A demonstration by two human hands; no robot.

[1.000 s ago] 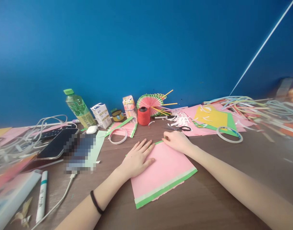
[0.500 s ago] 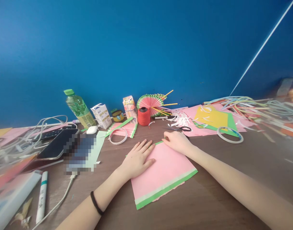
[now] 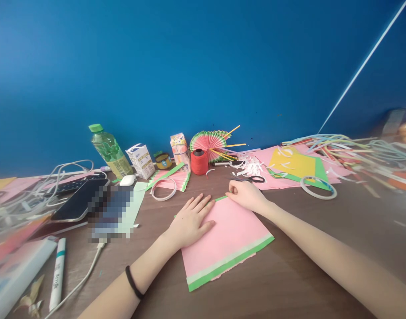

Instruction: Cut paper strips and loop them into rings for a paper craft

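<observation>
A pink paper sheet [image 3: 228, 241] with a pale and a green strip along its near edge lies flat on the brown table [image 3: 306, 266]. My left hand [image 3: 189, 219] rests palm down on the sheet's left part, fingers spread. My right hand [image 3: 244, 195] pinches the sheet's far green edge between thumb and fingers. A black band circles my left wrist.
Behind the sheet lie black scissors [image 3: 252, 178], a tape ring [image 3: 163, 188], a pleated pink paper [image 3: 174, 178], a red thread spool [image 3: 199, 161], a watermelon paper fan [image 3: 208, 141]. At left: green bottle [image 3: 108, 150], phones, cables, glue stick [image 3: 57, 272]. At right: coloured sheets, another tape ring [image 3: 318, 186], paper strips.
</observation>
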